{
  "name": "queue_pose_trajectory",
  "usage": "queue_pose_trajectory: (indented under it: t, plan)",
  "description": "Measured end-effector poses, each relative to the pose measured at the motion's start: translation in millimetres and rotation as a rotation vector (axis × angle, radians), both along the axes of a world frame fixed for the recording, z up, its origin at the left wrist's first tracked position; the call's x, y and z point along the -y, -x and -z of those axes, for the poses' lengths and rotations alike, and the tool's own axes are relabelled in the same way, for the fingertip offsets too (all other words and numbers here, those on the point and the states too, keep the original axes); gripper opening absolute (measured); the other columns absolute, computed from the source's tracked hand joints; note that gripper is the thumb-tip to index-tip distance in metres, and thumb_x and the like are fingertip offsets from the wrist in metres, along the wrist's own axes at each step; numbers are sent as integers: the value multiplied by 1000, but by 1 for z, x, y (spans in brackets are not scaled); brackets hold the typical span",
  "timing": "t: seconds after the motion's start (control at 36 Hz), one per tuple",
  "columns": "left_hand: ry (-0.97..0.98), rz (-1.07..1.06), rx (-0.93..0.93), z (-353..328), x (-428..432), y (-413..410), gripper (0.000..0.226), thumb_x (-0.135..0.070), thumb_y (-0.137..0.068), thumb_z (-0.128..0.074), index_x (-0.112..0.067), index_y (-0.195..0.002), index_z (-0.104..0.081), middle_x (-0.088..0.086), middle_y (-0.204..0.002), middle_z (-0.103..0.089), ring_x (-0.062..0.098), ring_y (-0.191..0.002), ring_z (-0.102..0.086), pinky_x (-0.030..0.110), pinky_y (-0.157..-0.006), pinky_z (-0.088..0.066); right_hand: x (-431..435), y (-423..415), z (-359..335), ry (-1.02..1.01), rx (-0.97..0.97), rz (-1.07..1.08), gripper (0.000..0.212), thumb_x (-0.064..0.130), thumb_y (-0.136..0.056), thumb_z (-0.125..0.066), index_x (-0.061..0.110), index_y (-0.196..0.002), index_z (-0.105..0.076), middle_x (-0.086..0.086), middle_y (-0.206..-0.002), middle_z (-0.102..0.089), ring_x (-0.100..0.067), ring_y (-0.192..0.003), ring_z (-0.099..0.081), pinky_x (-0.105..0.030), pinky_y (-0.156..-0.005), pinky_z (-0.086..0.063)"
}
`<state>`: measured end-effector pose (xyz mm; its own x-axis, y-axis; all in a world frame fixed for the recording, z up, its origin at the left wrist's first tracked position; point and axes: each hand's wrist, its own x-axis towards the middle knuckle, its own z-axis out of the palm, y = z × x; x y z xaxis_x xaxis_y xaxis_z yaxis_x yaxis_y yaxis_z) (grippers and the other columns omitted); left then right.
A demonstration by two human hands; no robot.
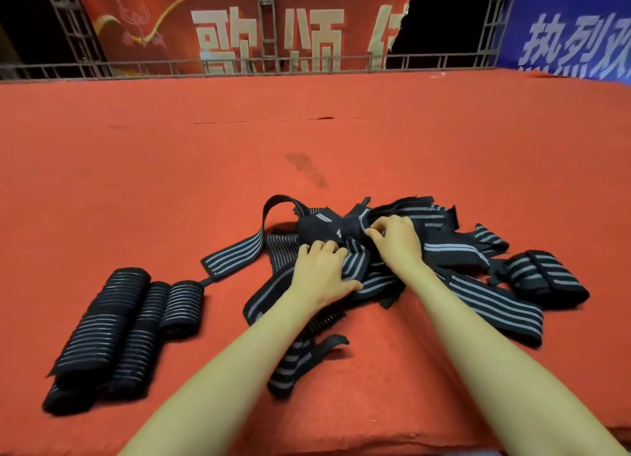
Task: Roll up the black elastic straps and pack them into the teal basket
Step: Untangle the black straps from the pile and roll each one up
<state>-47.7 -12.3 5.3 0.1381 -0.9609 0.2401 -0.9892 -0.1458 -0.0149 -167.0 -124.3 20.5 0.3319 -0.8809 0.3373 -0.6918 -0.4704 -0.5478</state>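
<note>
Grey-striped black elastic straps (454, 250) lie in a loose, tangled pile on the near middle of a desk (239, 148) covered in red felt, with one strap arching up in a loop at the pile's far left edge. Both bare hands are on the pile. The left hand (321, 274) lies over a striped strap with its fingers (333, 250) bent down onto the cloth and its thumb stretched along the strap's edge, holding it. The right hand (396, 240) has its fingers (379, 225) curled and pinching a fold of strap just beside a bunched dark knot of cloth. Left of the pile, apart from it, three rolled straps (112, 325) lie side by side and touching. To the right, at the pile's edge, lies a single roll (546, 278). A faint dark stain (307, 172) marks the felt beyond the pile. Behind the desk stands a grey metal truss (266, 21). A red banner (153, 28) there bears large white characters, "歌颂", and a third one cut off by a tear. A blue banner (573, 28) at the right reads "热烈", followed by a partly cropped character.
</note>
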Motion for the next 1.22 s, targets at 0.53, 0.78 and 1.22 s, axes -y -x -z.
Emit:
queue_pose_trajectory:
  t: [0.53,0.78,1.22]
  plan:
    - [540,-121,-891,-15,-49,-25,15,-13,-74,-65,-19,-62,-58,-8,-64,-57,0,-60,-49,10,-59,-35,3,0,2,-91,210,136,19,25,-96,-55,9,-91,-65,-6,-109,-57,-21,-90,-54,-30,-72,-36]
    - [568,-94,-881,-21,-62,-14,21,-12,-72,-65,-21,-57,-54,-9,-61,-54,0,-58,-49,9,-58,-36,0,1,3,-80,232,195,18,23,-94,-56,11,-86,-66,-5,-107,-60,-23,-88,-55,-39,-86,-45]
    - [648,-149,-1027,-29,-103,-28,19,-7,-75,-62,-5,-60,-51,-5,-56,-47,4,-56,-40,17,-55,-33,-6,26,5,-169,220,300,19,23,-94,-55,16,-96,-73,-7,-105,-70,-29,-103,-60,-42,-94,-44]
